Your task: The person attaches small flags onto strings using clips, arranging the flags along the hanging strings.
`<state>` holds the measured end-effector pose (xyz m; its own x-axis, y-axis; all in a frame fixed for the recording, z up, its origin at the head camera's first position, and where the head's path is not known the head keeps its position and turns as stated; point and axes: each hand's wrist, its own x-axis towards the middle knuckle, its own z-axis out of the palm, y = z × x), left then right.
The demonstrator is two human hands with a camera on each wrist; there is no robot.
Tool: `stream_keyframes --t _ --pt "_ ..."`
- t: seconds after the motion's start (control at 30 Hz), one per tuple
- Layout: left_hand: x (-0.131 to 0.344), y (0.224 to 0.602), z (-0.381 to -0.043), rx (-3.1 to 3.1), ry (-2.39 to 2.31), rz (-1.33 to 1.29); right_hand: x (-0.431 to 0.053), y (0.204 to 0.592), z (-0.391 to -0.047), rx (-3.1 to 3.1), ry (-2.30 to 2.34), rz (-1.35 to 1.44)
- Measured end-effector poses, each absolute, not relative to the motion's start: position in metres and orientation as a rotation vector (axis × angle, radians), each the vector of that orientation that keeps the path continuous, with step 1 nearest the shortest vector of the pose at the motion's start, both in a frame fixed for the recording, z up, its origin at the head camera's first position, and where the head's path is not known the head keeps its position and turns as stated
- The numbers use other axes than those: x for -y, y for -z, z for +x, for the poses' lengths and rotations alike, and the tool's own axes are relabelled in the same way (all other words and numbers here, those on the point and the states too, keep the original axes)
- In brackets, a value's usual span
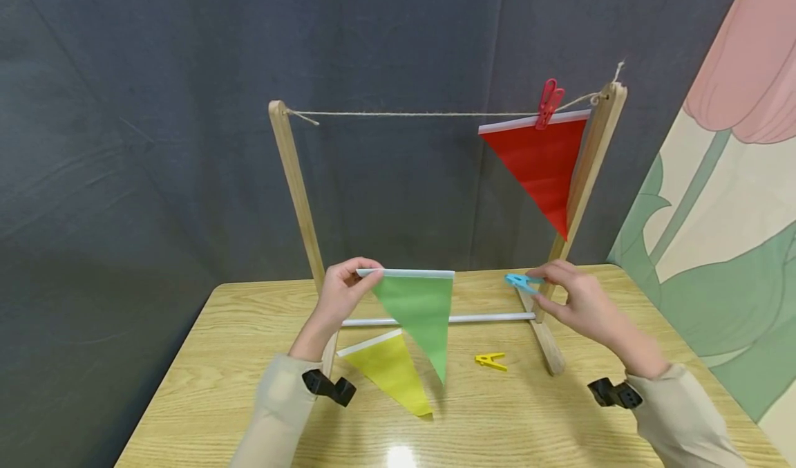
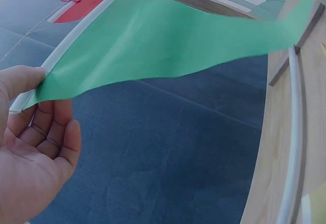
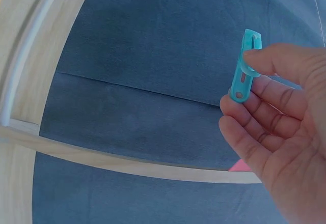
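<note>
My left hand [image 1: 344, 289] pinches the white top edge of a green pennant flag [image 1: 423, 309] at its left corner, and the flag hangs point down above the table. In the left wrist view the thumb lies over the white edge of the green flag [image 2: 153, 38]. My right hand [image 1: 575, 295] pinches a blue clothespin [image 1: 524, 283] between thumb and fingers, near the right post. The right wrist view shows the clothespin [image 3: 241, 85] upright at the fingertips. A red pennant flag [image 1: 541, 164] hangs from the string [image 1: 398, 114] under a red clothespin [image 1: 548, 103].
A yellow pennant flag [image 1: 392, 375] and a yellow clothespin [image 1: 490, 361] lie on the wooden table [image 1: 205, 385]. The frame has a left post [image 1: 297, 191], a right post [image 1: 593, 160] and a white crossbar [image 1: 491, 318]. Behind hangs a dark curtain [image 1: 155, 143].
</note>
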<state>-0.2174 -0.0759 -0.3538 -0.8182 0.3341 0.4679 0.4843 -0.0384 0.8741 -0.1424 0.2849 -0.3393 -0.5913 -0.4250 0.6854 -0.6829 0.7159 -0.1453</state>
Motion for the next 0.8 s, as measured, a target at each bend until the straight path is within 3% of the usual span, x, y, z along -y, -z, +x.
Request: stream_keyframes --t 0.8 --pt "0.058 0.317 -0.234 1.965 2.049 -0.881 -0.284 0.301 -0.152 2.231 -0.544 0.847"
